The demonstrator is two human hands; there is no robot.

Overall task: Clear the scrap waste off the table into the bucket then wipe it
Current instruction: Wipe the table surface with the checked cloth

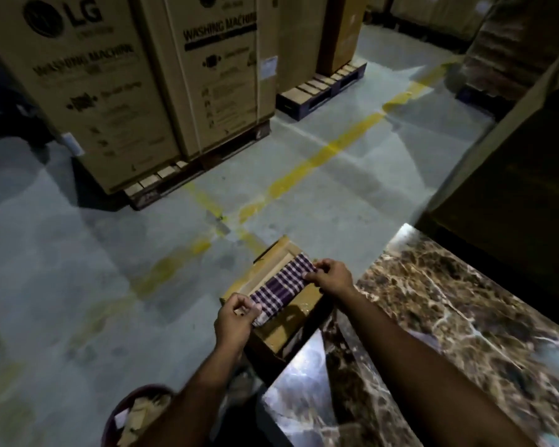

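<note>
The person's two bare forearms fill the lower part of the view, reaching forward from the bottom edge. To their right runs the brown marble-patterned table (465, 317), its glossy top catching a pale glare near the front corner. Across the grey concrete floor (78, 285), marked with worn yellow lines (320, 159), stand tall cardboard washing machine cartons (88, 91) on wooden pallets (155, 185), well apart from the table. Just beside the table's left edge sits an open cardboard box (271, 337), lower than the tabletop. At the bottom edge, left of the left forearm, a dark red bucket (113, 424) holds cardboard scraps (139, 414). Above the open box, a purple-and-white checked cloth (281, 288) is stretched between both hands. The left hand (234, 321) pinches its near end with curled fingers; the right hand (329, 277) grips the far end, fingers curled over the edge.
</note>
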